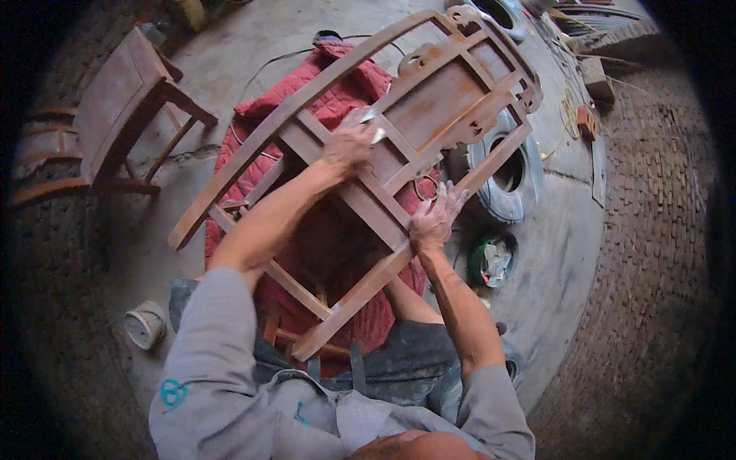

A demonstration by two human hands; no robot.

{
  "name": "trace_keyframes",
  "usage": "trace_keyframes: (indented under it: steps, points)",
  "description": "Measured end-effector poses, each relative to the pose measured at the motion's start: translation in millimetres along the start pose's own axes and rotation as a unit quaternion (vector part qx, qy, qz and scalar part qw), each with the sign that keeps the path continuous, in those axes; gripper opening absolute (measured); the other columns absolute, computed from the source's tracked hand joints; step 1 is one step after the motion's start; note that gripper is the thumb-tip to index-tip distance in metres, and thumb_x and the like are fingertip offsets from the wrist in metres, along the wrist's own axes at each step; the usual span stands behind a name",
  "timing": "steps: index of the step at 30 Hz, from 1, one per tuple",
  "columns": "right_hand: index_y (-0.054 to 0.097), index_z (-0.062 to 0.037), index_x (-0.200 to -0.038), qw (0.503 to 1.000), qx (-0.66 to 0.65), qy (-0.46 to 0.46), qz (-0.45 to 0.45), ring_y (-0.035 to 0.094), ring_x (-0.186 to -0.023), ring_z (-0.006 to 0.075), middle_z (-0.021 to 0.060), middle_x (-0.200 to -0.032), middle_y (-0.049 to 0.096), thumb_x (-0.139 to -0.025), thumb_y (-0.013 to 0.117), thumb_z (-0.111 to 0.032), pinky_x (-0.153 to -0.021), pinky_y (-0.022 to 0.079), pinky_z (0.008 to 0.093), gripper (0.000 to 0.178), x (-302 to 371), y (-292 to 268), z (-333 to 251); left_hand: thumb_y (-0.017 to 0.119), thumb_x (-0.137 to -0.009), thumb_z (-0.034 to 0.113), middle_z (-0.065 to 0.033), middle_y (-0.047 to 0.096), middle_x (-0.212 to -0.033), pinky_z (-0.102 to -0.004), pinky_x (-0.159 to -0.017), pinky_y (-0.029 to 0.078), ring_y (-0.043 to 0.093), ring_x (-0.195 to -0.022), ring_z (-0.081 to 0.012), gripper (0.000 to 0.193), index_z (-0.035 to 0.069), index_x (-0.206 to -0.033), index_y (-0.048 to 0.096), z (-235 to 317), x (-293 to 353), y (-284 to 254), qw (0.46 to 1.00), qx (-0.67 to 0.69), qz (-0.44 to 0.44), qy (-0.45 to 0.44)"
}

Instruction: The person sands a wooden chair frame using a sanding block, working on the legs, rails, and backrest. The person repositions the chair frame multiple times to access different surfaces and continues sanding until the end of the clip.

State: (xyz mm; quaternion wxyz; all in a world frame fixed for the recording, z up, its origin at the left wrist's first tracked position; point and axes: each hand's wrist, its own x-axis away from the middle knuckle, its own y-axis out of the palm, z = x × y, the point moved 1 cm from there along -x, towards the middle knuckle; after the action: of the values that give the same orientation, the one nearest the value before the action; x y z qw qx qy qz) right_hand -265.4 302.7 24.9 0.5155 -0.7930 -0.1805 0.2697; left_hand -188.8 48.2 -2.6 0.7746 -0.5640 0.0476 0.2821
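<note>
A brown wooden chair [337, 195] with a carved, panelled back lies tilted before me, its legs toward my lap. My left hand [351, 146] is closed, pressed on the crosspiece below the back panel. It holds a small pale piece [378, 136] that shows at its fingers; whether this is sandpaper or cloth I cannot tell. My right hand [437, 221] grips the chair's right side rail where the crosspiece meets it, fingers lying along the wood. Beneath the chair is a red quilted cloth [234, 165].
A second wooden chair [123, 107] lies at the left. A small white bucket [145, 325] stands at the lower left. At the right are tires [517, 203], a dark green round container [493, 261] and an orange brick [587, 122]. Brick paving [640, 253] borders the concrete floor.
</note>
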Motion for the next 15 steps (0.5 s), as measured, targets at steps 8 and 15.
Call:
trace_keyframes:
  steps: [8, 15]
  points:
    - [0.051, 0.0014, -0.135, 1.0, -0.02, 0.002, 0.012, 0.019, -0.145, 0.05, 0.024, -0.146, 0.044, -0.086, 0.054, -0.014, -0.121, 0.018, 0.0532, 0.052, 1, 8, 6, 0.058, -0.084, 0.01, -0.0214, 0.057, -0.134, -0.0455, -0.112, 0.04, 0.053, -0.125, -0.04, 0.051, 0.002, -0.134, 0.054, 62, -16, 2, 0.98, 0.189, 0.003, 0.061]
    - [0.05, 0.0019, -0.136, 0.999, -0.034, 0.014, 0.015, 0.019, -0.146, 0.049, 0.0222, -0.148, 0.043, -0.086, 0.053, -0.012, -0.122, 0.018, 0.0519, 0.052, -1, 4, 1, 0.06, -0.083, 0.012, -0.019, 0.059, -0.134, -0.0447, -0.114, 0.038, 0.051, -0.131, -0.0344, 0.051, -0.004, -0.131, 0.055, 102, -21, 37, 0.983, 0.066, 0.022, 0.167]
